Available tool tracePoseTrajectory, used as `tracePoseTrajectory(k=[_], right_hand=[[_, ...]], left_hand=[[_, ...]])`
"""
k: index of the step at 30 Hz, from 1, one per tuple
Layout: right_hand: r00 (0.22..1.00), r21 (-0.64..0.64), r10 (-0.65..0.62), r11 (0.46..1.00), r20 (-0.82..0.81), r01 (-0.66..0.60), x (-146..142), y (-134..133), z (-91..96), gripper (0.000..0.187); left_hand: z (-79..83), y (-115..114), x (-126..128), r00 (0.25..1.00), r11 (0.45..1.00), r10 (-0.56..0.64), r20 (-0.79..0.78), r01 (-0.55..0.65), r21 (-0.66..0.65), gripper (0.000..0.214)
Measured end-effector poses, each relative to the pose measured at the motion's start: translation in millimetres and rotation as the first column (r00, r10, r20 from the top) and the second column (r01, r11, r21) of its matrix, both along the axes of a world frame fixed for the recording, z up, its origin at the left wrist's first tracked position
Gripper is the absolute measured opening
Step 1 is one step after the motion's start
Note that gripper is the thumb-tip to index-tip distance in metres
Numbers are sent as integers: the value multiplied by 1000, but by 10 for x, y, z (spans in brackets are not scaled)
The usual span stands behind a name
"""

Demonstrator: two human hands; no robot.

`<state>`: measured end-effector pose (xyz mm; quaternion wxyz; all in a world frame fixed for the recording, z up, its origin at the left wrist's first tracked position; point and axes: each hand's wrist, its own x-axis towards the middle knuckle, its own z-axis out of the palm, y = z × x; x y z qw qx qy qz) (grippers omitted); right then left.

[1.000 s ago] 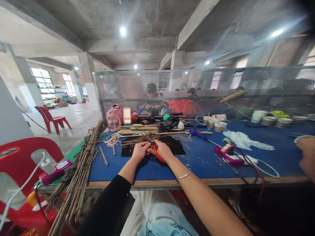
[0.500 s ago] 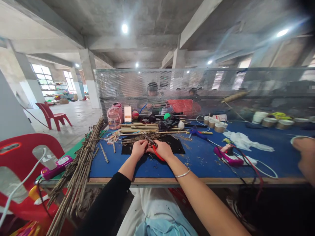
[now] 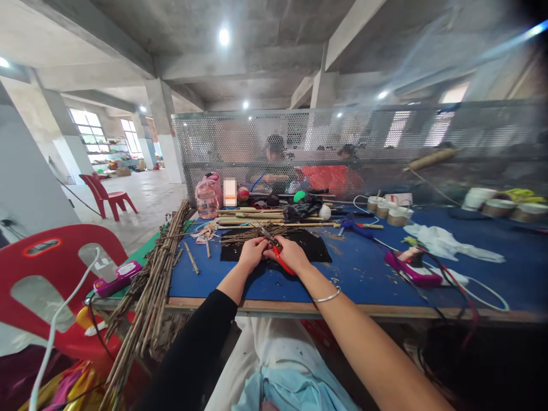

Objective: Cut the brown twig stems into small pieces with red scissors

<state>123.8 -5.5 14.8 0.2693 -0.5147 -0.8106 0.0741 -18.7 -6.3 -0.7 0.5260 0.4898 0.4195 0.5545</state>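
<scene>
My right hand is closed around red-handled pruning shears, whose dark metal jaws point up and to the left. My left hand is pinched close beside the jaws; what its fingers hold is too small and covered to make out. Both hands are over the front part of a black cloth on the blue tabletop. Thin dry twigs lie across the cloth just beyond my fingers.
A long bundle of dry stalks overhangs the table's left edge. Behind the cloth lie bamboo sticks and a blue glue gun. Purple power strips trail cables. A perforated metal screen divides off people beyond. A red chair stands left.
The view has turned slightly left, so the table appears farther right. Another person's hand at the right edge has left view. My hands keep nearly the same pose over the cloth.
</scene>
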Motion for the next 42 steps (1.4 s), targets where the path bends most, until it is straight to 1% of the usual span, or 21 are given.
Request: tracePoseTrajectory(k=[2, 4, 8, 10, 18, 23, 25, 29, 34, 38, 42], right_hand=[[1000, -3, -19, 1000, 1, 19, -2, -9, 10, 49], [999, 6, -34, 999, 7, 34, -7, -13, 17, 51], [1000, 88, 9, 996, 2, -9, -19, -5, 19, 58], [1000, 105, 25, 994, -9, -24, -20, -2, 18, 59], [998, 39, -45, 998, 35, 44, 13, -10, 5, 52], [994, 18, -80, 997, 70, 79, 19, -6, 2, 49], [993, 14, -88, 996, 74, 88, 12, -16, 14, 51], [996, 16, -62, 998, 63, 61, -4, -42, 42, 57], [1000, 55, 4, 998, 23, -5, -7, -34, 30, 56], [1000, 52, 19, 998, 4, -19, -1, -19, 11, 52], [1000, 47, -20, 999, -24, 21, -3, -25, 17, 49]], left_hand=[[-10, 2, -4, 1000, 1000, -17, 8, 17, -12, 31], [-29, 12, -12, 1000, 1000, -30, 3, 30, 6, 34], [-68, 45, -20, 999, 997, -41, -33, 43, 62, 36], [-80, 58, -19, 998, 996, -53, -41, 56, 73, 36], [-87, 70, -37, 998, 996, -24, -53, 29, 90, 36], [-65, 71, -37, 999, 998, 8, -49, -5, 63, 33], [-52, 67, -37, 999, 998, 24, -38, -22, 54, 31], [-28, 45, -43, 998, 997, 28, -50, -25, 69, 29], [-14, 14, -38, 997, 992, -7, -83, 17, 124, 30], [-19, 14, -23, 998, 996, -38, -55, 43, 81, 33], [-25, 26, -19, 1000, 1000, 5, -29, -4, 17, 35]])
